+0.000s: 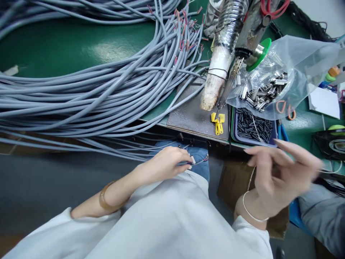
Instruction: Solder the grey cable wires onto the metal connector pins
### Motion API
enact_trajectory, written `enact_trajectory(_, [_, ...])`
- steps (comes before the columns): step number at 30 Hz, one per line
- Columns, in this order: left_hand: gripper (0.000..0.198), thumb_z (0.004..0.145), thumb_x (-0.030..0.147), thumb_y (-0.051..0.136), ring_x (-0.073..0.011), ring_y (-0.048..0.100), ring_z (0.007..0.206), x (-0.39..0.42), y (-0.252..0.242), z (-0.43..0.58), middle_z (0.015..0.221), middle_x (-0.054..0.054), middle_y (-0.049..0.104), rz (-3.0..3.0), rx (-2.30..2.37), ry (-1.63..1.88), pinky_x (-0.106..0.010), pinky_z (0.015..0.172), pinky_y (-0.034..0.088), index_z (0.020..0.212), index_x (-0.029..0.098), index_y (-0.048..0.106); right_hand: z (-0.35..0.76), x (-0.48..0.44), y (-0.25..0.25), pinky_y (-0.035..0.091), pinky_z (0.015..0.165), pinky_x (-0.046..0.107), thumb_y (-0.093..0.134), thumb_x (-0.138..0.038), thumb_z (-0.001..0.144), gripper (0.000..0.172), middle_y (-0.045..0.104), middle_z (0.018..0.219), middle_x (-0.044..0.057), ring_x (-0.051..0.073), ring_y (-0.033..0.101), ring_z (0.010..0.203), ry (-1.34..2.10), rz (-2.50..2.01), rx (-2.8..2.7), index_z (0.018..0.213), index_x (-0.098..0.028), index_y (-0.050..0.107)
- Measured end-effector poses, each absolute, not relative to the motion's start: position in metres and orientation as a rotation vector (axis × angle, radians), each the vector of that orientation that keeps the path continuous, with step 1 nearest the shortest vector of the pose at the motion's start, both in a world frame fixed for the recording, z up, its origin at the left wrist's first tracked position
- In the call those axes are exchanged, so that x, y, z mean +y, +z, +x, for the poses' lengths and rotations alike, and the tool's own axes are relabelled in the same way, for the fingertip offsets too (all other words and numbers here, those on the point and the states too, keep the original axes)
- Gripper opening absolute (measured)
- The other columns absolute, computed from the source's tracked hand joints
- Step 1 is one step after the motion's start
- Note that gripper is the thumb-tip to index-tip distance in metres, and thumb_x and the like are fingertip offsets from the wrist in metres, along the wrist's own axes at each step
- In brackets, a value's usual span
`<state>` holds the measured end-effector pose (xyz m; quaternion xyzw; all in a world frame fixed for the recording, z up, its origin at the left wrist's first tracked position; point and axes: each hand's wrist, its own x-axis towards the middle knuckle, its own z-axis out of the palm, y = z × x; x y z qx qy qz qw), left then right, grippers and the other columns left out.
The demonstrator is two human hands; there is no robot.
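My left hand (172,160) is over my lap, thumb and fingers closed on a small metal connector (192,159) that shows at the fingertips. Beside it a thin cable with coloured wires runs across the jeans to another small connector end (207,157). More grey cables (124,153) reach the lap from the left, several with small connectors at their ends. My right hand (283,172) is raised in front of the table edge, near the bin of black sleeves (253,126). Its fingers are apart and somewhat blurred, with nothing visible between them.
A thick bundle of grey cables (107,90) covers the table's left. A soldering iron (229,84) points down at a yellow clip (217,124), near a solder spool (260,54). A plastic bag of metal connectors (262,93), scissors (287,109) and a cardboard box (234,183) are at right.
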<state>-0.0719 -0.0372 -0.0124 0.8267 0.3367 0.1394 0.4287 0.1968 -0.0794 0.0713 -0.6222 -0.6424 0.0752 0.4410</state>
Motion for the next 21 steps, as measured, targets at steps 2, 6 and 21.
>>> enact_trajectory(2, [0.016, 0.095, 0.022, 0.063, -0.0162, 0.074, 0.084, -0.030, -0.005, -0.082, 0.095, -0.003, 0.079, 2.016, 0.918, 0.510, -0.025, 0.076, 0.052, 0.101, 0.021, 0.077, 0.195, -0.071, 0.073, 0.057, 0.066, 0.031, 0.062, -0.027, 0.097, 0.021, 0.078, 0.091, -0.001, 0.017, 0.076, 0.075, 0.239, -1.646, -1.848, 0.117, -0.029, 0.061])
enact_trajectory(6, [0.013, 0.093, 0.028, 0.066, -0.0230, 0.070, 0.091, 0.010, 0.011, -0.091, 0.097, -0.007, 0.076, 2.110, 1.357, 1.000, -0.035, 0.086, 0.052, 0.097, 0.022, 0.076, 0.220, -0.035, 0.067, 0.035, 0.058, 0.030, 0.064, -0.037, 0.095, 0.013, 0.071, 0.075, -0.001, 0.016, 0.066, 0.064, -0.249, -1.884, -2.077, 0.094, -0.024, 0.063])
enact_trajectory(21, [0.020, 0.095, 0.029, 0.057, -0.0173, 0.059, 0.075, 0.026, -0.022, -0.131, 0.092, -0.006, 0.070, 1.955, 1.647, 1.262, -0.029, 0.072, 0.046, 0.105, 0.019, 0.071, 0.262, 0.116, 0.049, 0.035, 0.077, 0.039, 0.072, -0.034, 0.080, 0.026, 0.077, 0.095, 0.012, 0.018, 0.067, 0.091, -0.257, -2.104, -2.087, 0.091, -0.011, 0.075])
